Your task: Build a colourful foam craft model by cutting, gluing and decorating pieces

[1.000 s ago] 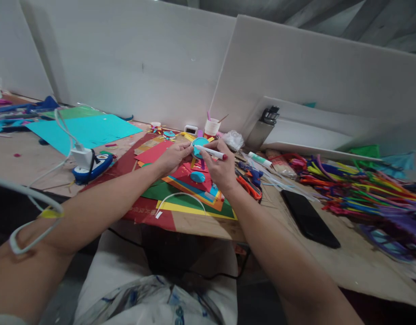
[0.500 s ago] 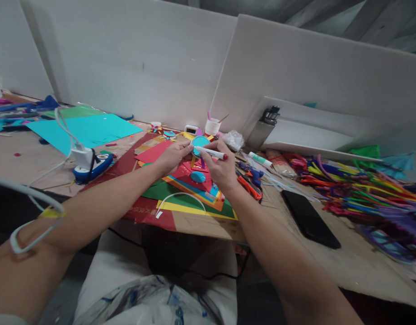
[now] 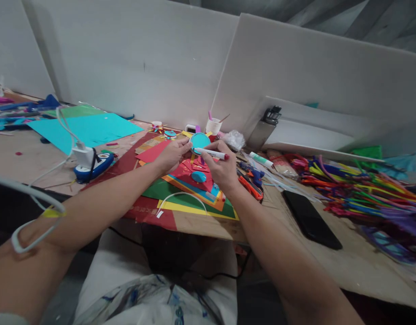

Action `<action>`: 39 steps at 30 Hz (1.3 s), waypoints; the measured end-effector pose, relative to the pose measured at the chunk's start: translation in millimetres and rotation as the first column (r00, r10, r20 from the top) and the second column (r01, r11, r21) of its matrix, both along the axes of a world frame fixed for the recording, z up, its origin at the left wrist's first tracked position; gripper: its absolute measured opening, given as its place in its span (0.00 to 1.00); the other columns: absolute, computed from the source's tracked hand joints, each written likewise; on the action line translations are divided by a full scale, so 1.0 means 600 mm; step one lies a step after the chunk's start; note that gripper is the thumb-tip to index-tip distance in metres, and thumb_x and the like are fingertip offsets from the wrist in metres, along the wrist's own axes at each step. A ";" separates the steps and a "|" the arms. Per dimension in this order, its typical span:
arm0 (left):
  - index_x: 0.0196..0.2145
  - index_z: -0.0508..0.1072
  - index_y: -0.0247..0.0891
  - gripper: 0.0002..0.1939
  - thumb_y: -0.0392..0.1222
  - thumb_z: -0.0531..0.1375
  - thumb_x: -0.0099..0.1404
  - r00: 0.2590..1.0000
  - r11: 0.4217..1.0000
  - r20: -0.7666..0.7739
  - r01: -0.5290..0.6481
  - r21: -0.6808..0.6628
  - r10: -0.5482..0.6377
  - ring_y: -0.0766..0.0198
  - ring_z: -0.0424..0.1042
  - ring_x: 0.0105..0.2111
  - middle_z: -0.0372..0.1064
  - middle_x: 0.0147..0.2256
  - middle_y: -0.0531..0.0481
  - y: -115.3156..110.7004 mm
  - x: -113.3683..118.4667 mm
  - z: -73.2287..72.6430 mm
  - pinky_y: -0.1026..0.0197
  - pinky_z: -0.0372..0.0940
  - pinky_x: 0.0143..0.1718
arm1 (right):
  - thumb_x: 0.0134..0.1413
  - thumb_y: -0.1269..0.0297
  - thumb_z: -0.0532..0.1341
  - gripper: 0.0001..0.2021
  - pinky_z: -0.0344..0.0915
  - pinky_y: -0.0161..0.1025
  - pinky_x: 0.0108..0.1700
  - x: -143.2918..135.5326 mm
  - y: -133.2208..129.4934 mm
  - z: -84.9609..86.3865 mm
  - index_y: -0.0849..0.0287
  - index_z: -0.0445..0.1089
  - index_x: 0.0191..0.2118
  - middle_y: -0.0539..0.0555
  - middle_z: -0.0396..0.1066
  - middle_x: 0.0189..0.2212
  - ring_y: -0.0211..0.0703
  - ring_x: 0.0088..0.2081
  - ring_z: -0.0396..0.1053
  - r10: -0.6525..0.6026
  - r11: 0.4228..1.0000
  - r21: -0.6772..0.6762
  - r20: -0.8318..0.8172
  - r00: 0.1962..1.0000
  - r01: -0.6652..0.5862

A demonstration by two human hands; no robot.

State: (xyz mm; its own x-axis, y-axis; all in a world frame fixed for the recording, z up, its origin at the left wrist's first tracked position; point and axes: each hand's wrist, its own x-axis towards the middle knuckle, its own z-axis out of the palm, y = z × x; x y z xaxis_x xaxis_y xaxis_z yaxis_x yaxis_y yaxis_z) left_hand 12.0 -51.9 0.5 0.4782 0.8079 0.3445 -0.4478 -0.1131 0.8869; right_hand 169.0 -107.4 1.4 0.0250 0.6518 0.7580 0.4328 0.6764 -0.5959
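My left hand point(image 3: 172, 157) pinches the left edge of a paper craft with a round light-blue face point(image 3: 200, 140). Yellow and purple strips stick out around its rim. In my right hand point(image 3: 224, 168) is a white marker point(image 3: 212, 154) with a red end, its other end pointing left at the lower part of the blue face. Whether the tip touches the paper I cannot tell. Below the hands, a blue paper oval point(image 3: 198, 176) rests on red paper, over a stack of coloured sheets with a green sheet point(image 3: 156, 191).
A black phone point(image 3: 311, 219) and a heap of pipe cleaners point(image 3: 360, 189) are on the right. Orange-handled scissors point(image 3: 251, 188) and a glue stick point(image 3: 261, 160) lie nearer. A power strip point(image 3: 94, 167) with a white cable sits left. Behind stand paper cups point(image 3: 213, 126) and white boards point(image 3: 296, 72).
The marker's tip has shifted slightly left and down across the blue face, which now shows more fully. Both hands keep their grips, and the view has moved slightly.
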 end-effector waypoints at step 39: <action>0.38 0.75 0.30 0.14 0.44 0.67 0.59 0.997 0.998 0.043 -0.061 0.010 0.061 0.66 0.74 0.30 0.76 0.33 0.45 0.008 -0.007 0.008 0.63 0.68 0.37 | 0.52 0.64 0.64 0.04 0.62 0.38 0.35 0.011 -0.003 0.003 0.57 0.69 0.31 0.48 0.71 0.28 0.39 0.30 0.67 -0.044 0.998 0.033 -0.029 0.999 0.045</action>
State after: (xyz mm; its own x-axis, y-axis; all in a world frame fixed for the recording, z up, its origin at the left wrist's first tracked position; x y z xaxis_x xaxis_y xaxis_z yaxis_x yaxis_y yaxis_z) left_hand 7.7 -47.2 5.5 0.4131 0.8310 0.3725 -0.4770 -0.1509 0.8658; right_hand 175.7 -109.0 3.3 0.0754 0.6239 0.7778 0.4460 0.6766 -0.5860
